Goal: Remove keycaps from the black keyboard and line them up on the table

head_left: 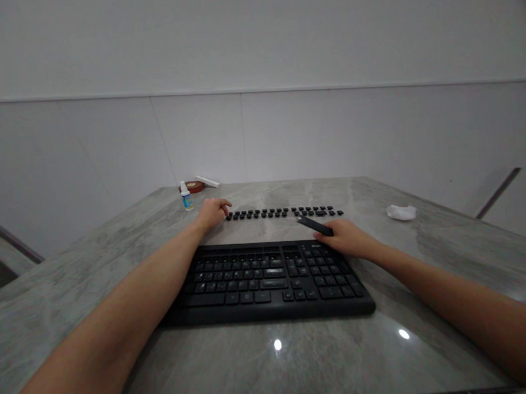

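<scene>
In the head view, a grey, marble-patterned tabletop (337, 358) with a glossy finish spreads around a wide black plastic keyboard (249, 286), and two bright light reflections shine on the stone on the near side of the keyboard. Beyond the keyboard and the far edge of the tabletop stands a plain pale grey wall (257, 42), crossed by a thin horizontal strip and fine panel seams. Dark slanting bars (498, 193) show well out to the left and right of the keyboard.

The keyboard lies flat, its left end partly hidden by the left forearm (150, 304). Its keys are black with small pale markings, too small to read. Just beyond it, small loose black plastic keycaps (278, 215) sit in two neat rows running roughly parallel to it, with a gap partway along.

Past the keyboard's far left corner, the left hand (213, 212) reaches with bent fingers to the left end of those rows; whether it pinches a keycap cannot be told. At the keyboard's far right corner, the right hand (348, 238) grips a slim black handheld tool (316, 225), its tip pointing towards the rows.

Farther left beyond the keyboard stands a small white bottle with a blue label (186, 201); well to its right lies a crumpled white wad (401, 213).
</scene>
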`<state>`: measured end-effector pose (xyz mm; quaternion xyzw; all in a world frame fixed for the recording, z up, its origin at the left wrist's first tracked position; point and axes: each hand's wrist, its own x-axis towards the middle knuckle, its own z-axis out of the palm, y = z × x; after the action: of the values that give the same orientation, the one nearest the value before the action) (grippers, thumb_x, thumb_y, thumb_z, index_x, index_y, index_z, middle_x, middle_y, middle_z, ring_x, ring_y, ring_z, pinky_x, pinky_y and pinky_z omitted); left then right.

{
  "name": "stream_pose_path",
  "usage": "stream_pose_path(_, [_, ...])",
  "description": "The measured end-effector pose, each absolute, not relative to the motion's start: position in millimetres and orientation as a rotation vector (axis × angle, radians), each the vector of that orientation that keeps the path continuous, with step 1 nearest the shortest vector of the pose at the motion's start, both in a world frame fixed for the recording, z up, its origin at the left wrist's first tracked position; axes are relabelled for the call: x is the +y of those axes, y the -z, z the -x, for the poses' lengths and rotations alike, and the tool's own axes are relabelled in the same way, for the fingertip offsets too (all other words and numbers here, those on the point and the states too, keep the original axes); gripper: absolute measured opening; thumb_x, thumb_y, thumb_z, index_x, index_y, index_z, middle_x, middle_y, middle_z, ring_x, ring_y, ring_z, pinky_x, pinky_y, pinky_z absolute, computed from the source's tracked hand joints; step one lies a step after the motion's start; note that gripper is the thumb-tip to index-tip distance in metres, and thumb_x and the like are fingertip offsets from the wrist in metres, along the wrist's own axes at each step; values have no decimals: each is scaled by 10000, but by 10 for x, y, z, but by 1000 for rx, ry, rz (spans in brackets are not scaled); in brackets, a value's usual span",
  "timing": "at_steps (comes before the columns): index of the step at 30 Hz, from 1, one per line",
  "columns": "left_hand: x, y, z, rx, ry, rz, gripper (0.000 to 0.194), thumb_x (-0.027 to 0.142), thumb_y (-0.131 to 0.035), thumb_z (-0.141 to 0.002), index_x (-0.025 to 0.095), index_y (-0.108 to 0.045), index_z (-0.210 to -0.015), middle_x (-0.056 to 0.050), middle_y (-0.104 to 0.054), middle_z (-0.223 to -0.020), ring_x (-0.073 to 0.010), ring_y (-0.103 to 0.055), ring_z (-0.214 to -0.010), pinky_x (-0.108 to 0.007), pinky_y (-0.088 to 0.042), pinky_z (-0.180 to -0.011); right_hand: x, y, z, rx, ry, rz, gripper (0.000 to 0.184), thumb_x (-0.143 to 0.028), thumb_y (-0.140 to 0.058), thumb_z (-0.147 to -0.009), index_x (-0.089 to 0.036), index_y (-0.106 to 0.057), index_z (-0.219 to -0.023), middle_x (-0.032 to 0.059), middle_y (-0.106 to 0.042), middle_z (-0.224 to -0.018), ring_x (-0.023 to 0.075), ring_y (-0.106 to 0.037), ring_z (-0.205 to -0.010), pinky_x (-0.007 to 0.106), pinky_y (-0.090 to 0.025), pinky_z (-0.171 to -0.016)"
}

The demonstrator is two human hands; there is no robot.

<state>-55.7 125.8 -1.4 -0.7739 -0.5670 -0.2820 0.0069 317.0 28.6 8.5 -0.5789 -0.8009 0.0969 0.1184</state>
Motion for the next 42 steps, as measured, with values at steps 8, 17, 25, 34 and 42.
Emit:
stream_pose_path(8, [1259, 28, 555, -1769, 890, 2471, 453, 35, -410, -635, 164, -745, -911, 5, -727, -669, -165, -680, -713, -259, -509, -797, 283, -95, -3162, -2342, -278, 1714, 311, -370, -490, -865, -143, -648, -723, 95, -650, -684, 205, -596, -665, 278, -355, -588])
stream_pose_path(17, [1253, 28, 555, -1804, 907, 2479, 441, 40, -420, -615, 156, -745, -890, 2, -719, -654, -158, -675, -668, -259, -515, -800, 292, -75, -3170, -2326, -290, 1695, 306, -373, -502, -863, -148, -647, -714, 97, -656, -691, 209, -598, -674, 279, -356, -590])
stream_pose_path(25, [1238, 20, 543, -1800, 911, 2457, 423, 41, -427, -619, 159, -743, -873, 10, -720, -648, -157, -680, -682, -246, -521, -784, 277, -99, -3164, -2348, -282, 1675, 313, -380, -491, -857, -156, -659, -718, 78, -653, -677, 202, -597, -657, 271, -360, -587])
stream_pose_path(34, [1255, 18, 547, -1770, 922, 2387, 468, 30, -418, -638, 161, -727, -964, 4, -747, -781, -164, -682, -795, -266, -500, -858, 276, -98, -3167, -2351, -267, 1695, 313, -379, -484, -849, -148, -671, -755, 96, -672, -722, 224, -620, -707, 277, -372, -610])
stream_pose_path(42, [1263, 21, 553, -1760, 889, 2416, 467, 30, -416, -637, 157, -728, -960, -4, -748, -785, -170, -683, -796, -279, -502, -856, 289, -87, -3176, -2354, -259, 1680, 336, -395, -469, -849, -152, -647, -703, 83, -645, -672, 208, -598, -657, 270, -351, -582])
